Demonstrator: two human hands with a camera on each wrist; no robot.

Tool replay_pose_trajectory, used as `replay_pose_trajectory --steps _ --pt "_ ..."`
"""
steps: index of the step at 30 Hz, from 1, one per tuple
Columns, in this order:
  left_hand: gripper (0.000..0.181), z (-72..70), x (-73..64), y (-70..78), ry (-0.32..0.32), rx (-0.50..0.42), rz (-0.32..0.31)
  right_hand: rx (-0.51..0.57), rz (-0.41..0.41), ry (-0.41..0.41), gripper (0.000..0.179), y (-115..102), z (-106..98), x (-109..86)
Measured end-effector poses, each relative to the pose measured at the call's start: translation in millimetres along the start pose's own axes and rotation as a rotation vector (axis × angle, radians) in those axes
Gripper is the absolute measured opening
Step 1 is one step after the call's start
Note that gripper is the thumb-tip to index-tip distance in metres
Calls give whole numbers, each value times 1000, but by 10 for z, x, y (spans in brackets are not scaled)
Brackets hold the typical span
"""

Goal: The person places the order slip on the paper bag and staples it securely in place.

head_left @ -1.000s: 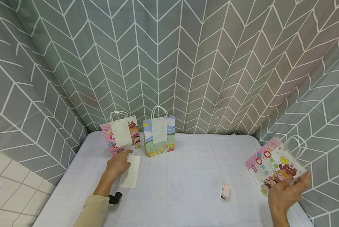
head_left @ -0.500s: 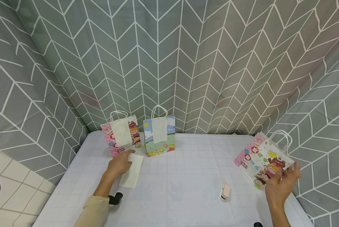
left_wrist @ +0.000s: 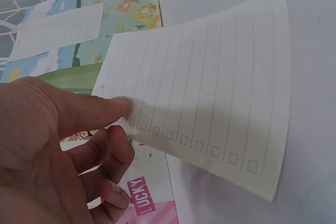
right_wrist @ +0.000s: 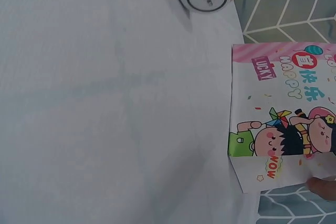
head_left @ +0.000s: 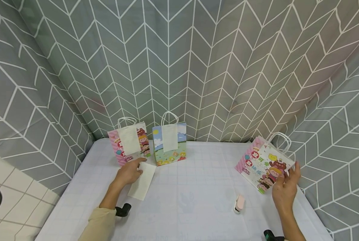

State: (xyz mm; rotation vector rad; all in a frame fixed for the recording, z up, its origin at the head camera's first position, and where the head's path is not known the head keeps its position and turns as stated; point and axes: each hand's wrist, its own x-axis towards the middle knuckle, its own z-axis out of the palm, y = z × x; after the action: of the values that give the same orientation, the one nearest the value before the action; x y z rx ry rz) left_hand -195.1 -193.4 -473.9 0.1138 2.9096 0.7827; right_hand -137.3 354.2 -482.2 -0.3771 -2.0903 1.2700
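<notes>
My left hand (head_left: 128, 172) pinches a white lined note sheet (left_wrist: 210, 93) between thumb and fingers. A column of little checkboxes runs along one edge of the sheet, which slants over the table. At the right, my right hand (head_left: 285, 192) grips a pink-and-white cartoon gift bag (head_left: 256, 164) by its side edge. The bag is tilted, its white rope handles (head_left: 283, 139) pointing up and right. Only a fingertip (right_wrist: 323, 188) of that hand shows in the right wrist view, beside the bag's side panel.
A second pink cartoon gift bag (head_left: 144, 142) and a blue-green flowered one (head_left: 169, 157) stand at the back left, each with a white sheet on its front. A small pink-and-white stapler (head_left: 239, 204) lies right of centre. Patterned curtains (head_left: 197, 67) enclose the table.
My right hand has brought the gift bag leftward and farther back over the table. In my left hand the note sheet has swung slightly to the right.
</notes>
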Motion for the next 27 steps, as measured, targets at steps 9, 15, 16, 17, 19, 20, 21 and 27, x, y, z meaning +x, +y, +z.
replay_pose_trajectory --steps 9,15,16,17,19,20,21,27 --pt "46 -13 -30 84 27 -4 75 35 5 -154 71 -108 154 48" --pt "46 -25 -30 150 16 -8 86 73 14 -260 73 -202 247 50" --pt "46 -26 -30 161 15 -10 84 77 13 -276 72 -217 259 48" --pt "46 -27 -30 171 13 -12 85 76 13 -289 72 -229 270 43" --pt "46 -29 -31 188 12 -22 89 73 11 -316 71 -250 292 42" --pt "46 -30 -34 198 11 -25 91 70 9 -329 70 -260 303 42" --pt "46 -31 -38 209 11 -30 96 69 7 -340 69 -268 310 42" --pt "45 -16 -64 260 12 -60 113 73 -11 -382 67 -287 359 40"
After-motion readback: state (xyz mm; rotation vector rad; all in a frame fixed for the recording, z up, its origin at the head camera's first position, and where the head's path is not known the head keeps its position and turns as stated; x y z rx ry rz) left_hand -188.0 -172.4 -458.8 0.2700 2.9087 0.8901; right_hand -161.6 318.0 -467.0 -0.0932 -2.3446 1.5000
